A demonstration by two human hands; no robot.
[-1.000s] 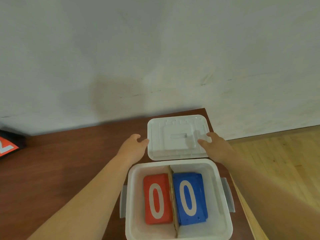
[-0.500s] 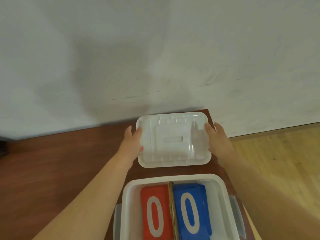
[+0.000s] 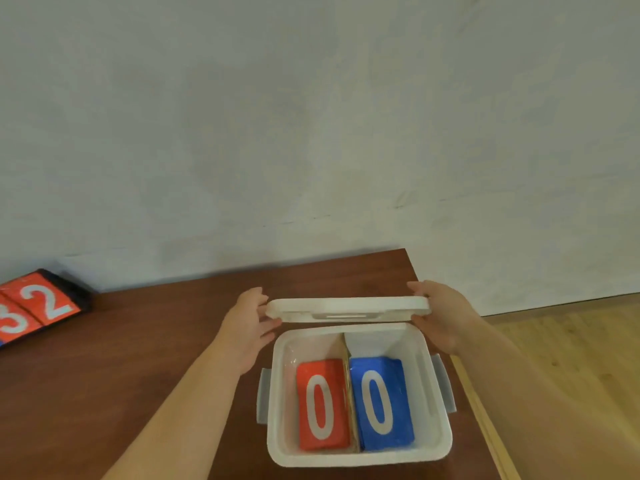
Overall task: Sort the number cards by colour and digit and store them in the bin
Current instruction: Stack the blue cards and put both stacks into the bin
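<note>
A brown wooden table carried two things. A white bin sat close to its right edge. A black-framed score board showing a red 3 and 2 lay well apart from it at the far left.

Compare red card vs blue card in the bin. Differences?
Colour: the red card is red, the blue card blue. Place: the red card lies left of the cardboard divider, the blue card right of it. Width: the blue card looks somewhat wider in view than the red card. Shared: both lie face up in the white bin and show a white 0.
</note>
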